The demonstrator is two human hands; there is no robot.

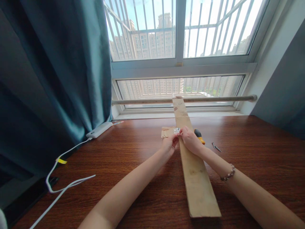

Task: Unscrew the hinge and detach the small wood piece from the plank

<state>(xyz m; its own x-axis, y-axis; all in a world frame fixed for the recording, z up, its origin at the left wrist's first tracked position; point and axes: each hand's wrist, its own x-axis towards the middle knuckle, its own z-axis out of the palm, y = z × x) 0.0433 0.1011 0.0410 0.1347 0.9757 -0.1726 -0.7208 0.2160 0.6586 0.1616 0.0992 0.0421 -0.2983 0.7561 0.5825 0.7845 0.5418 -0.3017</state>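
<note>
A long pale wooden board (195, 178) lies lengthwise before me, its far end by the window rail. Beside its left edge sits a short wooden piece (166, 132), with a small metal hinge (176, 130) where the two meet. My left hand (170, 143) is closed below the hinge, its fingertips at the hinge's lower edge. Resting on the board, my right hand (189, 139) has its fingers pinched together at the hinge's right side. The fingertips of both hands meet there, and anything small between them is hidden.
A black and yellow tool handle (199, 136) lies just right of the board, partly covered by my right hand. Farther right are screws (215, 147) on the brown table (257, 171). A white power strip (99, 129) with a cable (51, 181) lies at left, by the curtain (90, 63).
</note>
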